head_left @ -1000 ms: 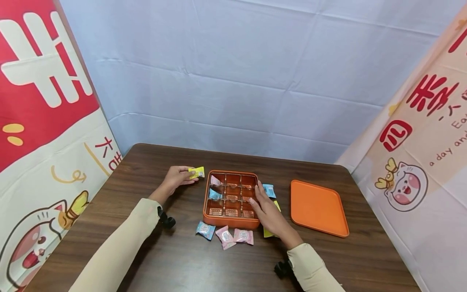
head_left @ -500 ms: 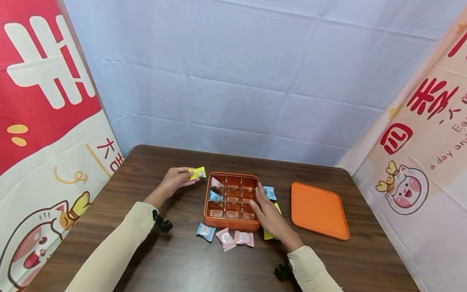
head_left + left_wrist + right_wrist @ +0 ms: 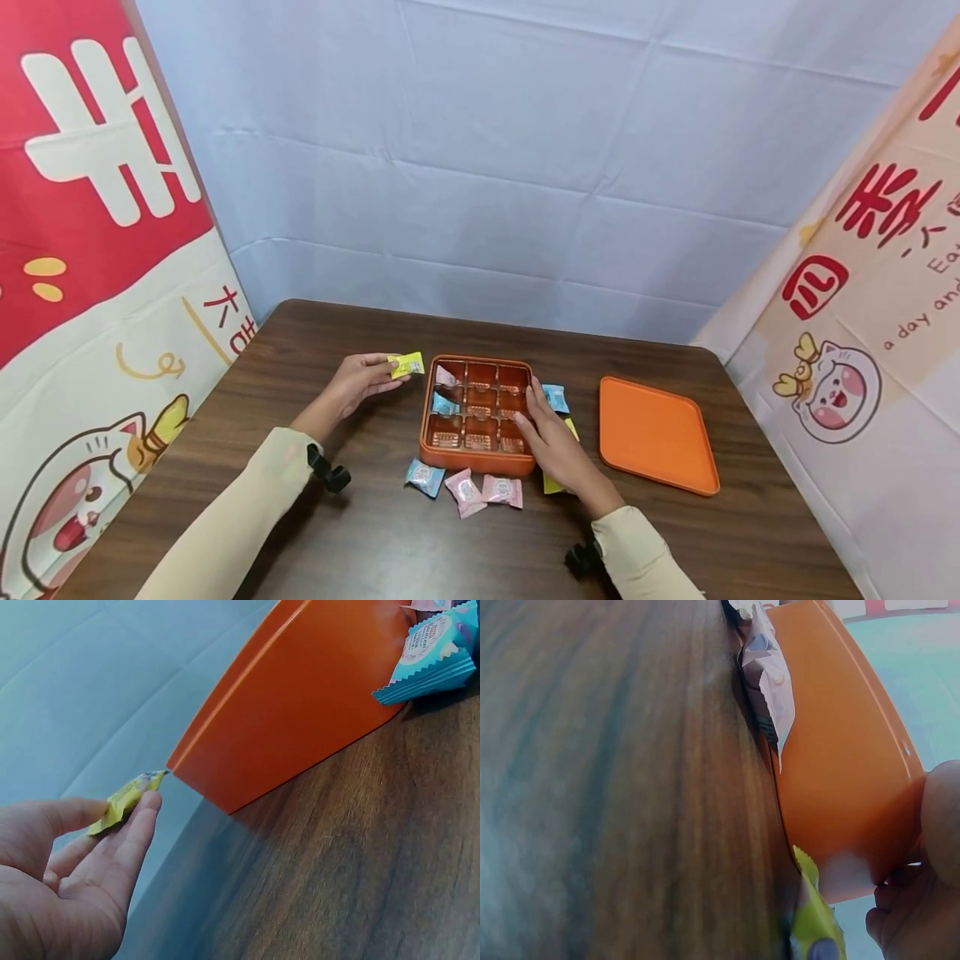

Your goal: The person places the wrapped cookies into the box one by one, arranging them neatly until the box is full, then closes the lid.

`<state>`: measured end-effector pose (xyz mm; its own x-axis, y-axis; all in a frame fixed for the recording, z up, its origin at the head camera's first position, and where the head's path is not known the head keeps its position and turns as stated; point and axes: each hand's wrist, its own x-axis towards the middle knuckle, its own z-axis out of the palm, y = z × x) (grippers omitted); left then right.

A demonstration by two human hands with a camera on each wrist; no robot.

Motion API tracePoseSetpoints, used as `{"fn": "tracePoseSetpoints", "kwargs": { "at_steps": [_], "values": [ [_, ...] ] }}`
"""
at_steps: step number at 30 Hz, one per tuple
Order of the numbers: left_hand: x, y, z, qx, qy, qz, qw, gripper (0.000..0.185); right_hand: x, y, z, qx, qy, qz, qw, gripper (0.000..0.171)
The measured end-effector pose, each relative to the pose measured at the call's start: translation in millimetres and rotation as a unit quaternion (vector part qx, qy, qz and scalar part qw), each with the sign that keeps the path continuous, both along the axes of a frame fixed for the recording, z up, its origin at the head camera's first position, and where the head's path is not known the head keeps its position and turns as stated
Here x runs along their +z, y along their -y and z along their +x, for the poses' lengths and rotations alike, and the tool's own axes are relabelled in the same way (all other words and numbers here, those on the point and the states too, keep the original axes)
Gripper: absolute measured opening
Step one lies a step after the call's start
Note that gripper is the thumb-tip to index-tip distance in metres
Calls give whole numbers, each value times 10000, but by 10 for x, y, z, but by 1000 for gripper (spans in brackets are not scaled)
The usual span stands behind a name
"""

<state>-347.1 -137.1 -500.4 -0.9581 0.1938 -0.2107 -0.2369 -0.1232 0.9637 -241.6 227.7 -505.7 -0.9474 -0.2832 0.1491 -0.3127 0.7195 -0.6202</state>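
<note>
My left hand [image 3: 362, 382] pinches a yellow wrapped candy [image 3: 406, 365] between thumb and fingers, just left of the orange divided box [image 3: 480, 459]. In the left wrist view the candy [image 3: 129, 801] is beside a corner of the box, above the table. My right hand [image 3: 553, 437] holds the box's right side, thumb over the rim and fingers along the outer wall. The box has a grid of compartments. A pink candy [image 3: 446, 377] lies in the back left one and a blue candy [image 3: 444, 404] in the middle left one.
In front of the box lie a blue candy [image 3: 425, 477] and two pink candies [image 3: 466, 493]. Another blue candy [image 3: 556, 397] and yellow wrappers [image 3: 553, 483], partly hidden by the right hand, lie to its right. A flat orange lid [image 3: 658, 433] is farther right on the wooden table [image 3: 390, 550].
My left hand has come slightly nearer to me with the yellow candy, and its wrist has shifted a little left. The right hand stays on the box. The head view has tilted slightly.
</note>
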Motion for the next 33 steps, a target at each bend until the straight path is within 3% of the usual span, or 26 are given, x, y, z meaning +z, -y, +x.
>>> {"fn": "tracePoseSetpoints", "kwargs": {
  "at_steps": [13, 19, 26, 33],
  "values": [
    [-60, 52, 59, -98, 83, 271, 9995, 46, -11, 12, 0, 0, 16, 24, 10000, 70],
    [-40, 61, 111, -87, 130, 414, 9990, 43, -26, 10, 6, 15, 98, 12, 10000, 72],
    [4, 27, 167, -342, 7, 681, 9971, 47, -3, -5, -32, -1, -9, 30, 10000, 71],
    [49, -25, 222, -423, -24, 605, 9973, 44, 8, -2, -22, -9, 84, 19, 10000, 73]
  ]
}}
